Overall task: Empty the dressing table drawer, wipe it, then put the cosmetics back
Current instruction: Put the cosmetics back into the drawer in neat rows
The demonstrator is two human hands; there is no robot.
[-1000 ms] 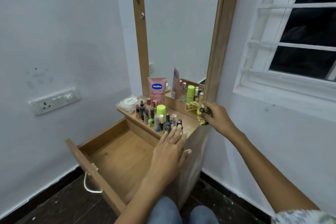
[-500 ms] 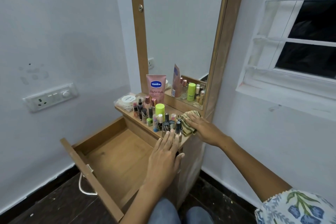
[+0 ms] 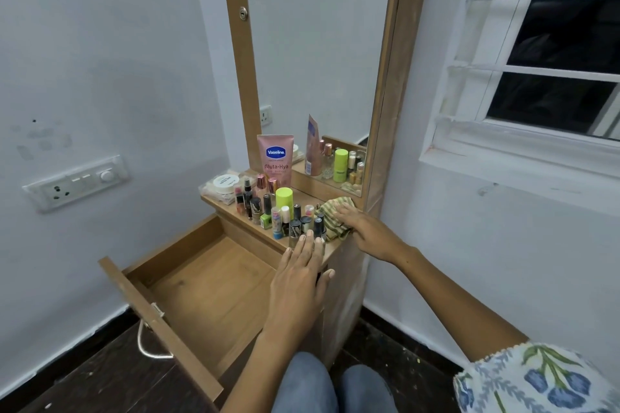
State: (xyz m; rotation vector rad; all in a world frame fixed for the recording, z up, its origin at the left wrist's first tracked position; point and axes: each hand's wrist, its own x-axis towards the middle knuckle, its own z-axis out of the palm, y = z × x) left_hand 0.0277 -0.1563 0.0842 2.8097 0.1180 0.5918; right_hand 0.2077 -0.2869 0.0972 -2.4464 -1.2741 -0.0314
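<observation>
The wooden drawer point(image 3: 201, 282) stands pulled out to the lower left with nothing inside it. On the dressing table top point(image 3: 330, 250) stand several small cosmetics bottles point(image 3: 285, 214), a pink Vaseline tube point(image 3: 275, 157), a lime green bottle point(image 3: 283, 198) and a white jar point(image 3: 221, 183). A striped yellow-green cloth point(image 3: 330, 214) lies at the top's right end. My right hand point(image 3: 365, 228) rests flat on the cloth, fingers spread. My left hand point(image 3: 300, 282) lies flat on the top's front edge, fingertips touching the nearest bottles, holding nothing.
A tall mirror point(image 3: 318, 60) in a wooden frame rises behind the top. A switch panel point(image 3: 77, 183) is on the left wall, a barred window point(image 3: 553, 54) on the right. My knees point(image 3: 332, 389) are just below the drawer, over dark floor.
My right hand brought the cloth from the mirror frame's base down onto the table top and now presses on it. My left hand stayed in place.
</observation>
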